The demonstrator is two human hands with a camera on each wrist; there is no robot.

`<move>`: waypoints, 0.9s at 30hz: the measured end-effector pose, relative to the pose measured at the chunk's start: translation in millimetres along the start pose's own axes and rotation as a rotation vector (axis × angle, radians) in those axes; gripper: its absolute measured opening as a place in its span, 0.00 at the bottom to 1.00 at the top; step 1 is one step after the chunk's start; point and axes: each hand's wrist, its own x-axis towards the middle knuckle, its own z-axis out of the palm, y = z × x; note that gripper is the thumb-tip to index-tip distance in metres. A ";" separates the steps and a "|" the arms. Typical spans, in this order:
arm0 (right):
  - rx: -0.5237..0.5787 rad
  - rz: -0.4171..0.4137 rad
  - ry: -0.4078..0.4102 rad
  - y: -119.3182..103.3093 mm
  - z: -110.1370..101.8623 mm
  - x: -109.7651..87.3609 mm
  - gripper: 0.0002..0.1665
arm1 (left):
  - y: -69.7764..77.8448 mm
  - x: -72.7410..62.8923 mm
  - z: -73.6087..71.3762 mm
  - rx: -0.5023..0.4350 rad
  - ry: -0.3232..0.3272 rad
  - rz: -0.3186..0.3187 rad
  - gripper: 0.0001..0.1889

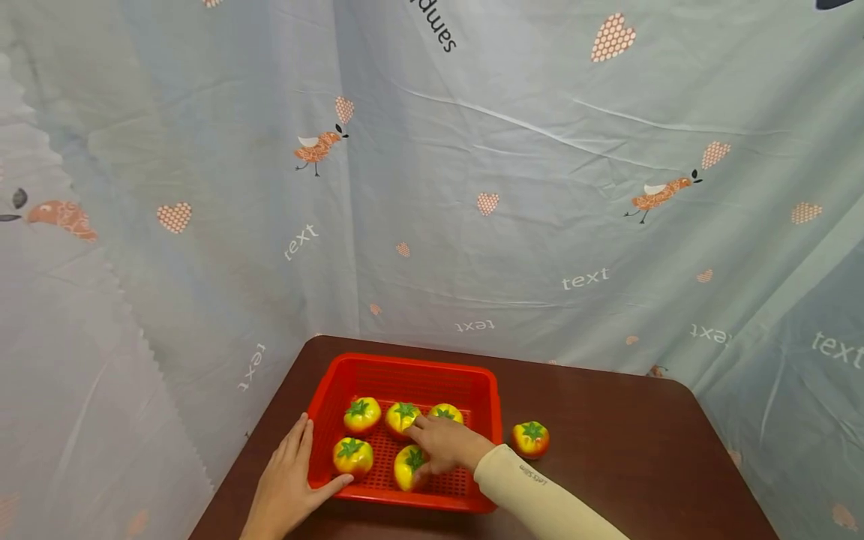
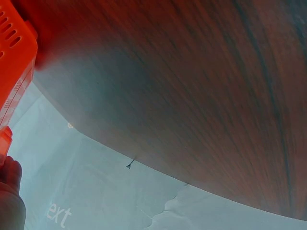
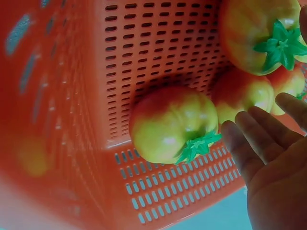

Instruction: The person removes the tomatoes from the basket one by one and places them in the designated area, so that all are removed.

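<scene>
A red plastic basket (image 1: 417, 365) with slotted walls holds several yellow-and-red tomatoes with green leafy tops. My right hand (image 1: 442, 444) reaches into it, fingers spread. The thumb is at the front tomato (image 1: 406, 466), while the fingertips overlap the middle back tomato (image 1: 398, 424). In the right wrist view, straight fingers point toward another tomato (image 3: 168, 124), and a large tomato (image 3: 244, 33) lies near the thumb. My left hand (image 1: 286, 472) rests at the basket's front left corner, fingers straight along the outer side and thumb over the front rim, near a tomato (image 1: 353, 456).
One tomato (image 1: 529, 440) sits on the dark brown table (image 1: 628, 450), just right of the basket and close to my right sleeve (image 1: 533, 487). Printed grey cloth (image 1: 472, 247) hangs behind the table and along both sides.
</scene>
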 end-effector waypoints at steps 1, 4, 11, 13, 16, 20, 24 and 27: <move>0.000 0.001 0.002 -0.3 -0.1 1.0 0.42 | 0.2 0.5 -0.6 0.000 -0.001 -0.001 0.60; -0.014 0.006 0.003 -1.5 -1.5 3.8 0.41 | 0.2 1.3 -1.1 -0.002 0.002 0.001 0.60; -0.061 -0.023 0.006 -7.0 -1.9 8.8 0.41 | -1.5 0.0 0.1 0.002 0.016 0.010 0.60; -0.076 -0.028 0.012 -8.6 -0.6 9.8 0.41 | -1.6 0.3 0.1 0.001 0.012 0.005 0.60; -0.086 -0.031 0.013 -11.5 0.8 11.3 0.41 | -1.4 0.3 0.0 -0.001 -0.011 -0.011 0.60; -0.089 -0.033 -0.003 -15.8 1.4 11.7 0.38 | -0.7 0.0 -0.2 0.002 -0.058 -0.044 0.61; -0.084 -0.033 -0.015 -17.2 4.6 12.0 0.35 | 0.1 1.0 -0.2 0.008 -0.089 -0.068 0.62; -0.074 -0.032 -0.018 -16.8 8.4 13.0 0.33 | 0.8 1.5 -0.5 0.008 -0.095 -0.071 0.62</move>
